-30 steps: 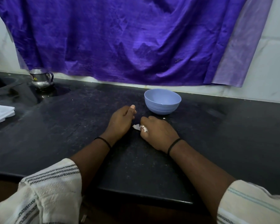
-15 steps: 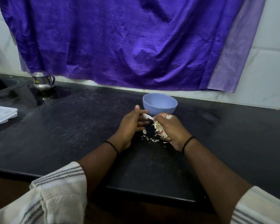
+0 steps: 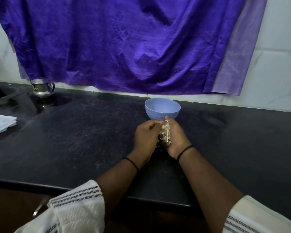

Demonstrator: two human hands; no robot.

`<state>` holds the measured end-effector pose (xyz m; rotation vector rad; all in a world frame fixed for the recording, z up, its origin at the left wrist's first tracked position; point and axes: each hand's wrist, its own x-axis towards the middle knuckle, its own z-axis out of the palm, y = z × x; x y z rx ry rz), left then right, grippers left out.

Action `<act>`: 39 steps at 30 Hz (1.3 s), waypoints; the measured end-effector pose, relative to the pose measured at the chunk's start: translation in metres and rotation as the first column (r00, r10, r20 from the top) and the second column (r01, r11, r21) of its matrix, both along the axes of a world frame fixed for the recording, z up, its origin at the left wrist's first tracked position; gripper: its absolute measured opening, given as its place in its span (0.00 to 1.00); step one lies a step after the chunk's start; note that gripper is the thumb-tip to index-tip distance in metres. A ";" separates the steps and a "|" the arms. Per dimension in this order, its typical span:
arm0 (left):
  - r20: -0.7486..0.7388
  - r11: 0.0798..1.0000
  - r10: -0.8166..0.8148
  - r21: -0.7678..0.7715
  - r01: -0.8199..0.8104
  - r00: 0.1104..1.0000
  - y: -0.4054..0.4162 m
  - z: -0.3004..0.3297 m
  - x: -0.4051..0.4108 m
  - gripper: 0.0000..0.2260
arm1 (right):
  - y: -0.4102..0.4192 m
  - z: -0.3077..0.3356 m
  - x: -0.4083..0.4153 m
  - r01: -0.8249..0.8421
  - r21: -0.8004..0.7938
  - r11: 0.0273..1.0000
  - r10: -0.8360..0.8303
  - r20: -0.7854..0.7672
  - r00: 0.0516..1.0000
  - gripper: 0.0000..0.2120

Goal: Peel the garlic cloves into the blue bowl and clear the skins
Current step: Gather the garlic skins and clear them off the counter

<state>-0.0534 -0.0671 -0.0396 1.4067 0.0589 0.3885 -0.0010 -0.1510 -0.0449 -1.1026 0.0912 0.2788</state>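
We note the garlic skins [image 3: 165, 132], a pale, papery, flaky wad, cupped in the half-curled right hand [image 3: 175, 138] just before the blue bowl [image 3: 162, 109] on the table [image 3: 74, 140], left hand [image 3: 147, 137] loosely curled against them, apparently empty; we judge the clearing step underway, needing carry-off without shedding.

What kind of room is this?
Probably a home kitchen: a long black stone counter, a small steel jug beside a sink edge, and a tiled white wall.
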 end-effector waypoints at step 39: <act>-0.048 0.868 0.070 -0.489 -0.084 0.996 0.013 0.050 -0.088 0.19 | 0.055 0.038 -0.098 0.084 0.388 0.918 -0.087 -0.010 0.996 0.16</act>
